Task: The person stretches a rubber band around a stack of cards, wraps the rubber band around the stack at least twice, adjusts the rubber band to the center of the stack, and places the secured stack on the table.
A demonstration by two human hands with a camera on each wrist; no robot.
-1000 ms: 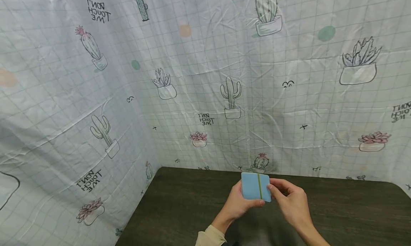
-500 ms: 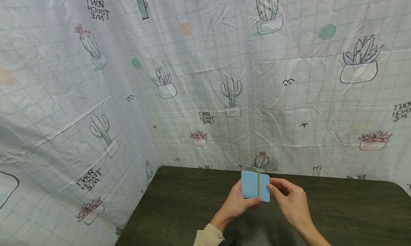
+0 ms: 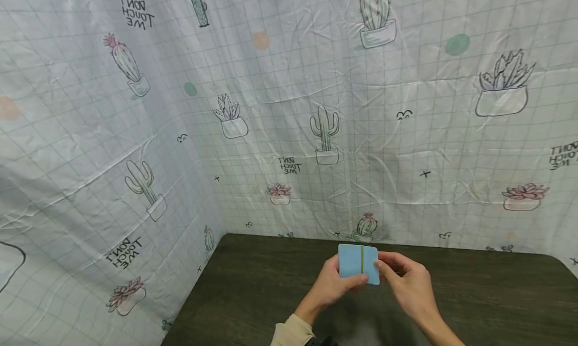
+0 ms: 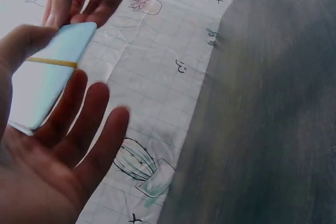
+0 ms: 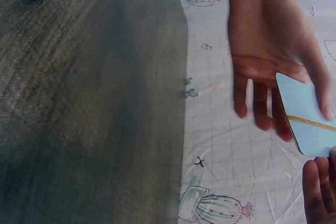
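Observation:
Both hands hold up a thin, light blue square [image 3: 349, 260] with rounded corners, face tilted up, above the dark table. Down its face runs a narrow yellow band [image 3: 362, 257], right of the middle in the head view. My left hand [image 3: 333, 282] grips the square from the left, thumb lying on its face near the lower edge and fingers behind. With thumb and index finger my right hand [image 3: 410, 284] pinches the right edge. In the left wrist view, the band [image 4: 52, 62] crosses the square [image 4: 39, 90] and the left fingertips stick out past its side.
Dark wood-grain table [image 3: 253, 296] lies below the hands. Behind it and along the left hangs a white grid-patterned cloth [image 3: 266, 130] printed with cacti, reaching down to the table's back edge. A light sleeve [image 3: 295, 331] covers the left forearm.
The left thumb has slid from the square's lower edge up onto its face by the band. The right hand keeps its pinch, and the square has barely shifted.

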